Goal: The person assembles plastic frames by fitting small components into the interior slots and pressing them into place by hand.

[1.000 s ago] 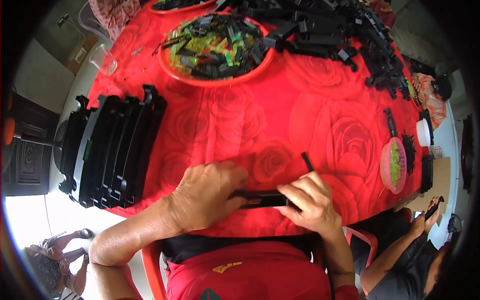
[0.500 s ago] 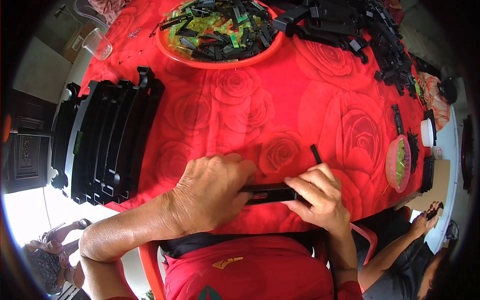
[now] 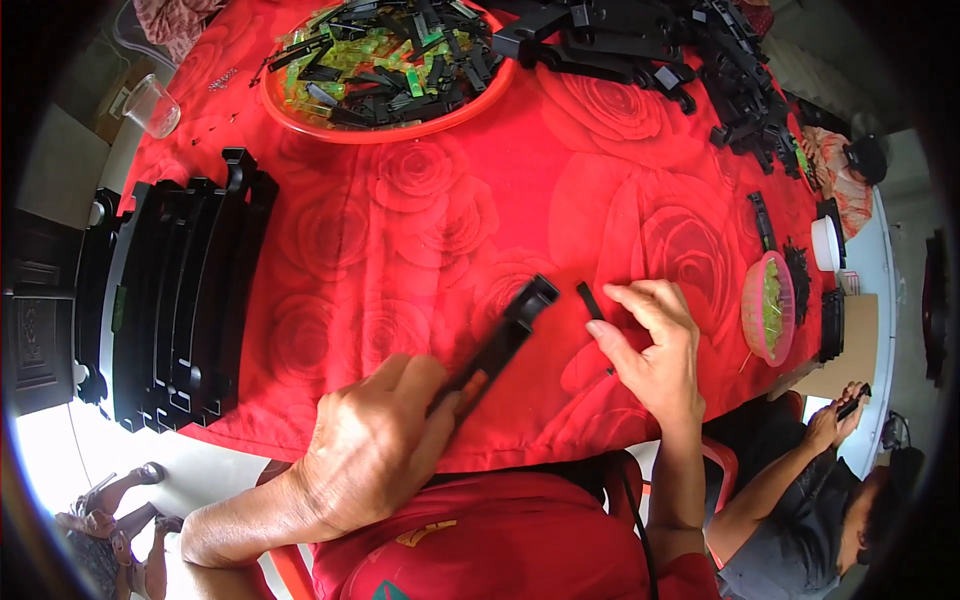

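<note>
A: Counted what on the red tablecloth (image 3: 420,230)?

B: Two hands at the near edge. Left hand (image 3: 375,450) clenched around the near end of one long black bar (image 3: 495,345), bar slanted up and away to the right, far end lifted toward the middle of the table. Right hand (image 3: 650,345) just right of that bar, fingers (image 3: 640,300) bent and loosely parted, pinching or touching one small black strip (image 3: 590,300); could not tell which.

A: And farther off?

B: One orange tray (image 3: 400,128) at the far side, heaped with black and green small parts, too many to count. One heap of black parts (image 3: 690,60) at the far right. One row of black frames (image 3: 165,300) stood on edge at the left, about five. One clear cup (image 3: 152,105) at the far left. One pink bowl (image 3: 765,305) of green bits and one white bowl (image 3: 825,243) at the right edge. One other person (image 3: 820,500) seated near right, holding something dark.

A: Differed how from half a second before?

B: Then, bar lay nearly flat along the near edge, gripped at both ends by the two hands. Now held by the left alone, swung up to a slant. Right hand let go, moved to the strip, which lay untouched just beyond it before.
</note>
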`<state>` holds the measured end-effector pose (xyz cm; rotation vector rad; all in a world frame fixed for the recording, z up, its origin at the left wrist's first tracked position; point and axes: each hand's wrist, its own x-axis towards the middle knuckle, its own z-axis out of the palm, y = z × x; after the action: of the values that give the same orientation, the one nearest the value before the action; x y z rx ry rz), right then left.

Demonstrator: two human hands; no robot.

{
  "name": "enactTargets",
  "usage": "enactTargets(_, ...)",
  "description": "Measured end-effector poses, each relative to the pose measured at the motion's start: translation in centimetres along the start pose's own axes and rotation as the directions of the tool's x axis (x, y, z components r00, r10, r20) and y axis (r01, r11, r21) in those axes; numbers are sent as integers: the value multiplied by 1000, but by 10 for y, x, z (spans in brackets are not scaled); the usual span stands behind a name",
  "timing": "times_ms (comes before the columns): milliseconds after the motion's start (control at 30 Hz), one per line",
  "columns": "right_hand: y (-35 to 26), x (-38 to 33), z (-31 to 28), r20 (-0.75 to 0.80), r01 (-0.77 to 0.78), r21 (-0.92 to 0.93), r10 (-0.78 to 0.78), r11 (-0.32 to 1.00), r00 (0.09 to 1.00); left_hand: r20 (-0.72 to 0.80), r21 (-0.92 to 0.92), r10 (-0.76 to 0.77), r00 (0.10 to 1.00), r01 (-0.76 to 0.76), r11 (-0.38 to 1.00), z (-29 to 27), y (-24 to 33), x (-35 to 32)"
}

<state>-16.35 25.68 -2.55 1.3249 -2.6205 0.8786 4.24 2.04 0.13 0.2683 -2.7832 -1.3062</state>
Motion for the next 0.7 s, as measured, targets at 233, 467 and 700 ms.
enactTargets(233,-6,0,8,-62,31,-4,-31,1000,998,-99,0,-87,991,88,996,24,-2,0)
enactTargets(467,-33,-17,-6,-12,-89,311,98,946,995,47,-355,-129,991,137,925,34,10,-5)
enactTargets(700,-56,-25,-8,-40,55,299,-45,953,998,-66,-263,-11,998,-7,965,19,-6,11)
